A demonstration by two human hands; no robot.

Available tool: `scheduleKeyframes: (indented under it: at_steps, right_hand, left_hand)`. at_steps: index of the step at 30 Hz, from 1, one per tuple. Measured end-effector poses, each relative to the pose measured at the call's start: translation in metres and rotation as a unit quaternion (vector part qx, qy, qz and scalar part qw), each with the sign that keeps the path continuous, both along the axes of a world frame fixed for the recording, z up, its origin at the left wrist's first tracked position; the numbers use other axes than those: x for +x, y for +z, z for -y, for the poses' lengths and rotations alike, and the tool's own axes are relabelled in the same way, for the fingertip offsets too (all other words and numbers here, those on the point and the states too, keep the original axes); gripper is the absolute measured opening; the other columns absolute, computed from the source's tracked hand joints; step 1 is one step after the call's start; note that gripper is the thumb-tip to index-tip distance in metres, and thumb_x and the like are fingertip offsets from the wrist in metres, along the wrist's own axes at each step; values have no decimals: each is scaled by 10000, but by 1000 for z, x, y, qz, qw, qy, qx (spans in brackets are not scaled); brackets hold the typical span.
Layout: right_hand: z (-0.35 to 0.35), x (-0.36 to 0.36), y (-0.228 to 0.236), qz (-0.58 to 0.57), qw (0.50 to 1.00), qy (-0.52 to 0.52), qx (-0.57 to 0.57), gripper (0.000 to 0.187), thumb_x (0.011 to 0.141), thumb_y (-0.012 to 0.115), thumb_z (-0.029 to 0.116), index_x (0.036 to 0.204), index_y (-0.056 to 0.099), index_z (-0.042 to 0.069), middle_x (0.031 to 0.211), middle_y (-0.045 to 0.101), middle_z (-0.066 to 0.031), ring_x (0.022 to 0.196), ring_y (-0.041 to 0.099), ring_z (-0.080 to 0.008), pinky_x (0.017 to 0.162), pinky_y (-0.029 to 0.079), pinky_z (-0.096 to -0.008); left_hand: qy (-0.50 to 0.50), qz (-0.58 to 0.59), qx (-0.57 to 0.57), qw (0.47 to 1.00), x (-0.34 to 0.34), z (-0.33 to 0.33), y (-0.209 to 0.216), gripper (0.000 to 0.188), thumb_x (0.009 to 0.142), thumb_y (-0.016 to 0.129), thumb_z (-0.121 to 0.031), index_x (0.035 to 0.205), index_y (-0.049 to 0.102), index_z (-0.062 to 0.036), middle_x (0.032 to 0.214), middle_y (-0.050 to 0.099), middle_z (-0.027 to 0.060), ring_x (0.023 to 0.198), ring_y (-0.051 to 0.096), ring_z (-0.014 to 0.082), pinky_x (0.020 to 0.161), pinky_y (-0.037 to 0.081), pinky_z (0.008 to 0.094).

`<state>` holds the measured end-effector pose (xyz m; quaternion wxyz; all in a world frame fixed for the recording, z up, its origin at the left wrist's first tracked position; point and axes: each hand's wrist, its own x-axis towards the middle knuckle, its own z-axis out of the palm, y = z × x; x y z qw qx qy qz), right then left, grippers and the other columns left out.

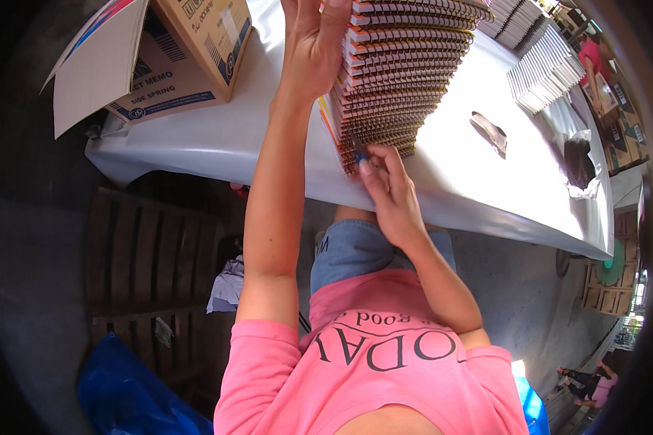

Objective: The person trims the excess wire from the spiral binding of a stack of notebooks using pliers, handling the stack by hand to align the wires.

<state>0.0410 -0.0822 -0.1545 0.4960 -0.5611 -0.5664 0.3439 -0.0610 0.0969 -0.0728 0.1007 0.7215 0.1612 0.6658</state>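
Note:
A thick stack of spiral notebooks (406,80) with dark wire coils lies near the table's front edge, its coiled spines toward me. My left hand (312,43) is at the left side of the stack, thumb against the notebooks; its fingertips run out of view at the top. My right hand (393,192) is closed around a small blue-handled tool (360,152) with a dark, narrow metal tip. That tip is at the coil ends near the stack's lower left corner. Whether it touches a wire, I cannot tell.
An open cardboard box (189,58) stands left on the white-covered table (479,188). More notebooks (548,72) are piled at the far right. A brownish object (490,134) and a plastic bag with black coils (579,163) lie on the right. A wooden slatted pallet (145,254) is lower left.

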Motion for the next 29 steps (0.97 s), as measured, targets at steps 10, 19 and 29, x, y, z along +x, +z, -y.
scheduleKeyframes:
  at_steps: [10,19,29]
  right_hand:
    - [-10,4,-9,385,892,-115,208,338,858,621,253,1156,559,104,1069,544,-86,965,536,-272,861,394,-408]
    - [-10,15,13,-312,908,85,-267,283,922,569,255,1109,531,47,943,605,-147,886,596,-307,781,466,-407]
    - [-4,6,-13,330,928,-92,149,377,883,608,304,1204,533,121,1117,556,-111,1021,533,-300,955,339,-456]
  left_hand:
    - [4,0,5,1000,-2,-1,1,417,999,322,-323,1252,466,-24,1287,412,180,1246,347,310,1067,247,408]
    - [24,2,-6,1000,-2,-5,-4,418,995,329,-324,1253,475,-28,1289,414,172,1240,354,301,1063,250,406]
    - [-11,14,-13,1000,0,-6,-3,428,994,348,-337,1264,469,-28,1303,404,164,1254,346,300,1075,239,403]
